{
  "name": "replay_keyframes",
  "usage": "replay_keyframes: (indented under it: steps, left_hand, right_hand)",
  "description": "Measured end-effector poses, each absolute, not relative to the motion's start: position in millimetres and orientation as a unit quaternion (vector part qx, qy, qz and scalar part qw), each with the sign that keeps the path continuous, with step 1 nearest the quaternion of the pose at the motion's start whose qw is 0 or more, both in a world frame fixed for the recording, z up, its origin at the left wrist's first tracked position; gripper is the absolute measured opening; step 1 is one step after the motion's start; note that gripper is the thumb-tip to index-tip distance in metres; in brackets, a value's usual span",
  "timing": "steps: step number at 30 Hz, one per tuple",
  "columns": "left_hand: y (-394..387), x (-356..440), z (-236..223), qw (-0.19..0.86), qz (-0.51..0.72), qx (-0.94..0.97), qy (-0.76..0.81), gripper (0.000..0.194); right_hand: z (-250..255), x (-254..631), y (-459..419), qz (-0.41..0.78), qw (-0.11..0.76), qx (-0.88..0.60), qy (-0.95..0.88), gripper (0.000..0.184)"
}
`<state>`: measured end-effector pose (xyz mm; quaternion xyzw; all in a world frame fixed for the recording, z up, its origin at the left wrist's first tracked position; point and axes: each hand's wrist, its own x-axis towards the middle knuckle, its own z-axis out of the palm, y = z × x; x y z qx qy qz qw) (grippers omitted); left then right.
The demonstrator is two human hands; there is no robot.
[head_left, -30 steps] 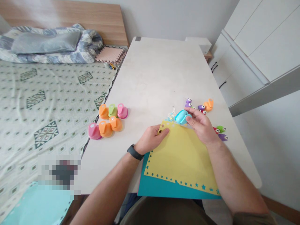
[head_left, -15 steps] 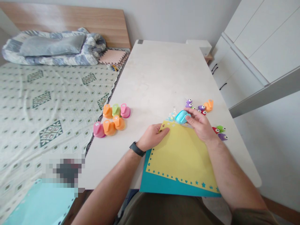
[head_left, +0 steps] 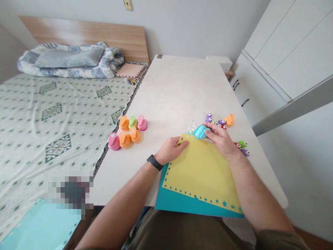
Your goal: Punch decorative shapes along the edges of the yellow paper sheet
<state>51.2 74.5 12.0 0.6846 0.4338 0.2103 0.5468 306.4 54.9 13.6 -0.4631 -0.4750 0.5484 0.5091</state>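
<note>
A sheet of yellow paper [head_left: 201, 170] with small star and flower shapes cut along its edges lies over a teal sheet [head_left: 187, 203]. My left hand [head_left: 173, 149] pinches the yellow sheet near its far left corner, thumb on top. My right hand [head_left: 220, 137] grips a light blue craft punch [head_left: 201, 132] at the sheet's far edge, its thumb on the lever side. Whether the paper sits in the punch's slot cannot be made out. Small pale paper cutouts [head_left: 191, 128] lie just beyond the punch.
Orange, green and pink punches [head_left: 125, 139] stand in a group at the left of the white table [head_left: 182, 86]. Small punches with eyes [head_left: 243, 144] and an orange one [head_left: 229, 119] sit at the right. A light blue punched sheet [head_left: 39, 225] lies lower left, by the bed [head_left: 83, 100].
My view has tilted up slightly and shifted. Both hands keep their holds on the paper and the punch, with hardly any movement of either.
</note>
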Motion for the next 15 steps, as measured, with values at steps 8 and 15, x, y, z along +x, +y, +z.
replay_keyframes:
  steps: [8, 15]
  left_hand:
    - [68.3, 53.4, 20.7, 0.566, 0.241, 0.651, 0.445, 0.045]
    - [64.8, 53.1, 20.1, 0.568, 0.258, 0.643, 0.444, 0.044]
  right_hand:
    - [17.7, 305.1, 50.2, 0.521, 0.468, -0.480, -0.528, 0.046]
    - [24.4, 306.4, 42.8, 0.520, 0.425, -0.478, -0.566, 0.047]
